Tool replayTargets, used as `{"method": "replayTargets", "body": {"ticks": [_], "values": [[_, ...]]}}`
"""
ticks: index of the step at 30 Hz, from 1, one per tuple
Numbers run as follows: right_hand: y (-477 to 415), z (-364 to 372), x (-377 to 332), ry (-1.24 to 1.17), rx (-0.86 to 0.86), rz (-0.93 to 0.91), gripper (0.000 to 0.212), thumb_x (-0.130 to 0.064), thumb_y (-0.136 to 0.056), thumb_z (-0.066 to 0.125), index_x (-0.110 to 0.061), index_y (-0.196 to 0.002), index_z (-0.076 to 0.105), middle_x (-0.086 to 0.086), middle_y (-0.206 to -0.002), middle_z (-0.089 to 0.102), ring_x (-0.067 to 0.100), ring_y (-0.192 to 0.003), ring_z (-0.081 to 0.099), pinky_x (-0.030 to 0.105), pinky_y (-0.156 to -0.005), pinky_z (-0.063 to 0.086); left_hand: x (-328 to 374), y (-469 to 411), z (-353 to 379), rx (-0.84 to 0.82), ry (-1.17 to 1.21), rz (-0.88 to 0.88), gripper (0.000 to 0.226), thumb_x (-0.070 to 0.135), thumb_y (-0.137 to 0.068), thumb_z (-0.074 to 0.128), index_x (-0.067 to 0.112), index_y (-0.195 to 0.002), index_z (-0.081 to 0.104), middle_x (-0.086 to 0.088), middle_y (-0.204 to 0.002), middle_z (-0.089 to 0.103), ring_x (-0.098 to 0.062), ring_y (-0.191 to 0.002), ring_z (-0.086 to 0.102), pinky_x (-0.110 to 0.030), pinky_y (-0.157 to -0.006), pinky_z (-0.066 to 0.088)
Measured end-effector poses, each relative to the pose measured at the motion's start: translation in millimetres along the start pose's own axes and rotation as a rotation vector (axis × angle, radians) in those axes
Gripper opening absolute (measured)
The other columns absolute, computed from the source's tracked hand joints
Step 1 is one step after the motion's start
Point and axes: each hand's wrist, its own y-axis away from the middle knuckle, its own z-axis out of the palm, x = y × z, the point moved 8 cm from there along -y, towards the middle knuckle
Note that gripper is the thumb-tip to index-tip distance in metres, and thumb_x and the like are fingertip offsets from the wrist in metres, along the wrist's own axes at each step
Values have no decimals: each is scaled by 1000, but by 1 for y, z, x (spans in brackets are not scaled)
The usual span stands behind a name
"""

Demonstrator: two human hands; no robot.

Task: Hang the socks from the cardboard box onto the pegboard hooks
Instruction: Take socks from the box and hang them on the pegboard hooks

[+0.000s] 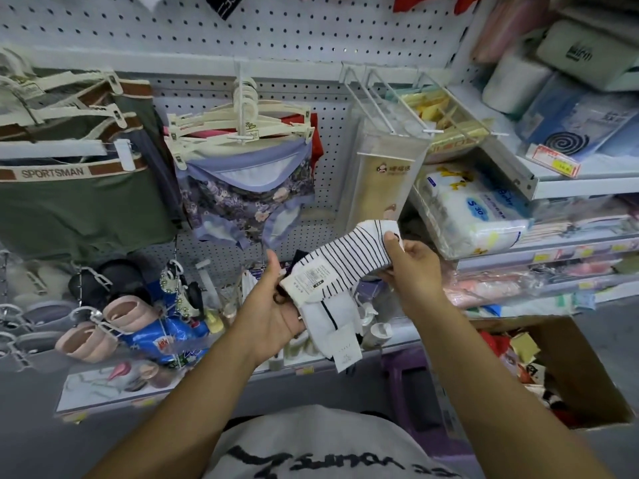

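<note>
My right hand (413,267) grips the toe end of a white sock with thin black stripes (349,257), held up in front of the pegboard (332,133). My left hand (278,305) holds the sock's labelled end together with a bundle of white socks (332,323) whose paper tags hang down. The open cardboard box (570,371), with red and mixed items inside, stands low at the right. Bare white pegboard hooks (390,102) stick out above and to the right of the sock.
Underwear on cream hangers (242,119) and green shorts (79,205) hang at the left. Slippers (103,326) and small goods fill the lower pegs. Shelves at the right carry a diaper pack (470,209) and packaged goods. A purple stool (408,375) stands below.
</note>
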Motion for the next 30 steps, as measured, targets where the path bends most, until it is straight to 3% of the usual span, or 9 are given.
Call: {"method": "replayTargets", "body": {"ticks": [5,8,10,15,19,22,24,26,30], "values": [[2,-20,33,138,37,14,40,-39,-88,73,-3,-97,57,24,-97,72,29,-80,72,49,-74,63,9,-5,-6,102,-334,118,59,18,-79,78,13,-134,59,-8,-121,74,-30,-114,69,-52,-95,57],[12,-28,27,401,73,-132,39,-38,-88,74,-10,-105,51,9,-107,65,19,-89,65,28,-72,52,17,-4,-2,116,-469,185,45,12,-84,79,20,-125,64,0,-117,76,-21,-112,71,-43,-101,53],[24,-25,8,522,62,-331,43,-37,-89,74,-14,-119,53,-3,-115,56,12,-104,56,21,-81,41,23,-3,1,118,-559,219,37,10,-84,80,25,-115,67,4,-112,78,-17,-110,72,-37,-101,52],[59,29,-9,531,-474,-453,47,-51,-81,75,-37,-124,64,-23,-121,57,0,-121,51,20,-101,42,27,7,19,20,-617,194,43,26,-83,80,19,-123,68,-6,-116,77,-27,-110,72,-50,-102,53],[65,48,-11,580,-515,-475,47,-45,-74,84,-34,-116,65,-12,-105,57,3,-99,55,6,-82,42,35,20,27,18,-477,161,43,36,-84,71,9,-118,70,-17,-114,75,-33,-101,73,-48,-92,58],[60,51,-11,442,-521,-386,33,-47,-72,86,-30,-94,67,0,-93,68,13,-81,67,28,-69,57,46,31,29,9,-532,185,44,32,-79,73,10,-117,70,-16,-110,77,-32,-99,75,-43,-84,60],[58,47,-23,326,-492,-376,23,-37,-79,84,-24,-88,67,-6,-80,73,7,-69,67,28,-60,54,57,37,27,23,-568,216,39,23,-80,73,10,-117,70,-13,-111,77,-28,-101,75,-41,-86,60],[56,44,-37,226,-481,-357,18,-31,-84,79,-19,-95,71,-8,-85,77,6,-75,71,24,-67,55,75,41,23,79,-536,271,31,12,-87,71,9,-117,70,-13,-114,76,-25,-102,75,-38,-84,61],[57,51,-55,63,-666,-247,35,-37,-84,72,-16,-112,73,6,-108,77,20,-102,72,36,-90,55,127,56,34,135,-407,432,30,11,-95,64,7,-124,67,-8,-113,77,-22,-100,75,-36,-75,64]]}}
